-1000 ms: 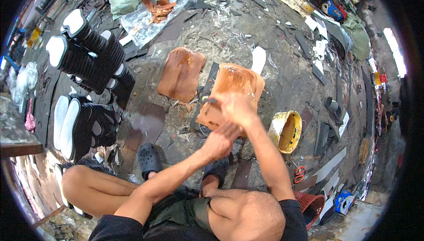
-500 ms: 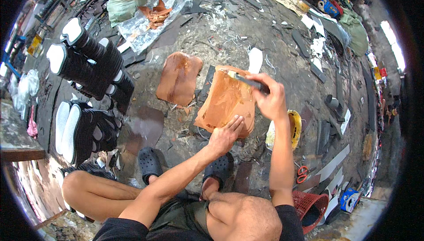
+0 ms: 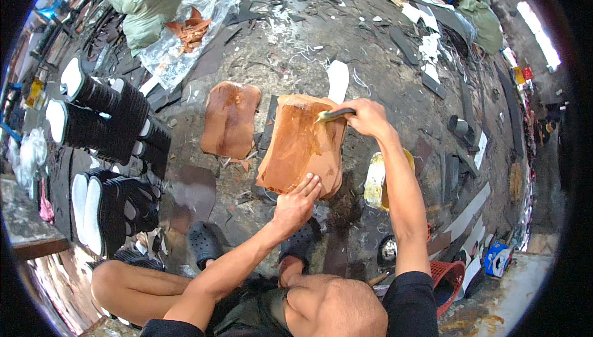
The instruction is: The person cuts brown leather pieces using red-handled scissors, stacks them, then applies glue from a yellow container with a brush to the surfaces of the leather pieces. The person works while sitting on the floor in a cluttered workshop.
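A stack of tan-brown leather-like sheets (image 3: 290, 151) lies on the floor before me, its top sheet shiny and wet-looking in patches. My left hand (image 3: 295, 208) rests on the stack's near edge, fingers stretched out flat. Gripped in my right hand (image 3: 369, 118) is a brush (image 3: 338, 114) with a dark handle, its pale tip touching the top sheet's upper right part. To the left of the stack lies a similar brown piece (image 3: 230, 121) with a darker stain. A white insole-shaped piece (image 3: 338, 80) sits just beyond the stack.
A yellow-and-white container (image 3: 375, 179) stands by my right forearm. On the left are piles of black soles (image 3: 111, 133) with white tops. Brown scraps (image 3: 190, 30) lie on clear plastic farther off, beside a pale green sack (image 3: 151, 6). A red basket (image 3: 446, 281) stands near right.
The brush has moved slightly nearer to me, from the far edge of the top sheet further onto it. My left hand stays on the near edge. The whole view has shifted.
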`<state>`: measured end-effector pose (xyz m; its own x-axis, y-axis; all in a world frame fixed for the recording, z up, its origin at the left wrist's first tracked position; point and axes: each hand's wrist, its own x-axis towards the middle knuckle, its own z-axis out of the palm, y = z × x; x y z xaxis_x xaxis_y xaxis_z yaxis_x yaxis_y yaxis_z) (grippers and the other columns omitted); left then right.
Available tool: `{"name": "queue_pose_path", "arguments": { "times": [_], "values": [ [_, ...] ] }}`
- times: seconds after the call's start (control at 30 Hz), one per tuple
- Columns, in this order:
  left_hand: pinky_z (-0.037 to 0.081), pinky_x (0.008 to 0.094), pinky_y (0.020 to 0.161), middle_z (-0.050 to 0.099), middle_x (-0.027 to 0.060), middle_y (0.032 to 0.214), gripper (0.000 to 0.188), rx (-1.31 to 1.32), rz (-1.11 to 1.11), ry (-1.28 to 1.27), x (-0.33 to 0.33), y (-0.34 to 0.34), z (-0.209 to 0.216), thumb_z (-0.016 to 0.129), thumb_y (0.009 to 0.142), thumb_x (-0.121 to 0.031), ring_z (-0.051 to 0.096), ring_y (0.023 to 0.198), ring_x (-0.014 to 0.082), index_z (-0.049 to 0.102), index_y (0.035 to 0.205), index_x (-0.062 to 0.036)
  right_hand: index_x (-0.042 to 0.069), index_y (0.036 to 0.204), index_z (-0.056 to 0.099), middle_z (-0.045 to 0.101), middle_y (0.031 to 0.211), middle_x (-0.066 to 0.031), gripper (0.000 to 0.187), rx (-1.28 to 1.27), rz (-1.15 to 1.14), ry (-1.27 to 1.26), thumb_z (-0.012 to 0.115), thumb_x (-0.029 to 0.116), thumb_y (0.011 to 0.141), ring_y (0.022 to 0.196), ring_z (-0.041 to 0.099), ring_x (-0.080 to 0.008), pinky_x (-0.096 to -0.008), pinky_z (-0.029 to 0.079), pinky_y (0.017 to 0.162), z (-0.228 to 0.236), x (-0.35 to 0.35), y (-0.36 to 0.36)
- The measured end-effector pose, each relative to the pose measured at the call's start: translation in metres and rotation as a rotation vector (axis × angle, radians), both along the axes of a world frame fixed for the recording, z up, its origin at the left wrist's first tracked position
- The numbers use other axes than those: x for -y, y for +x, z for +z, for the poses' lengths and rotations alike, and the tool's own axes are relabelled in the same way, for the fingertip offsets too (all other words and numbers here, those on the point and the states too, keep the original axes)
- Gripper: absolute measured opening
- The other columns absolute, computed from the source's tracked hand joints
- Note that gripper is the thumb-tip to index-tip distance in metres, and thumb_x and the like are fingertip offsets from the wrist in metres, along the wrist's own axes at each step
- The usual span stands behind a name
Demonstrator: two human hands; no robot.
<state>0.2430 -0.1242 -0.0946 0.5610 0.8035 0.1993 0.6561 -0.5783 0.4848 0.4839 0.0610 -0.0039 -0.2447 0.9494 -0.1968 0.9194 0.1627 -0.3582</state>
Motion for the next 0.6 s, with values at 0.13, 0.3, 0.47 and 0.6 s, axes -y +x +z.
{"name": "queue_pose_path", "arguments": {
  "times": [0.13,0.3,0.47,0.6],
  "values": [
    [0.057,0.0366,0.091,0.056,0.0082,0.144,0.050,-0.003,-0.001,-0.002,0.002,0.000,-0.002,0.067,0.082,-0.009,0.052,0.135,0.0232,0.058,0.132,-0.0068,0.018,0.124,0.068,0.071,0.116,-0.0154,0.039,-0.214,-0.077,-0.056,0.067,0.019,0.085,0.108,0.067,-0.0367,-0.0456,0.054,0.091,-0.021,0.078,0.011],
    [0.056,0.0387,0.094,0.053,0.0109,0.147,0.055,0.004,0.034,-0.085,-0.008,0.001,0.022,0.068,0.080,-0.008,0.050,0.137,0.0261,0.056,0.134,-0.0061,0.016,0.127,0.061,0.072,0.105,-0.0204,0.040,-0.012,-0.170,0.045,0.067,0.020,0.087,0.096,0.068,-0.0424,-0.0507,0.053,0.082,-0.006,0.091,-0.004],
    [0.053,0.0398,0.100,0.053,0.0129,0.146,0.055,0.013,0.065,-0.023,-0.011,0.006,0.020,0.069,0.080,-0.007,0.050,0.137,0.0281,0.056,0.134,-0.0060,0.021,0.124,0.065,0.073,0.101,-0.0141,0.035,0.042,-0.106,0.239,0.061,0.014,0.090,0.094,0.068,-0.0393,-0.0504,0.054,0.080,0.022,0.018,-0.029],
    [0.052,0.0391,0.099,0.061,0.0149,0.137,0.041,0.371,0.074,-0.248,-0.013,-0.018,0.034,0.073,0.081,-0.008,0.055,0.132,0.0315,0.067,0.122,-0.0079,0.025,0.112,0.072,0.074,0.105,-0.0057,0.035,-0.037,0.130,0.283,0.061,0.005,0.085,0.094,0.070,-0.0343,-0.0469,0.056,0.079,-0.005,0.020,-0.044]
  ]
}}
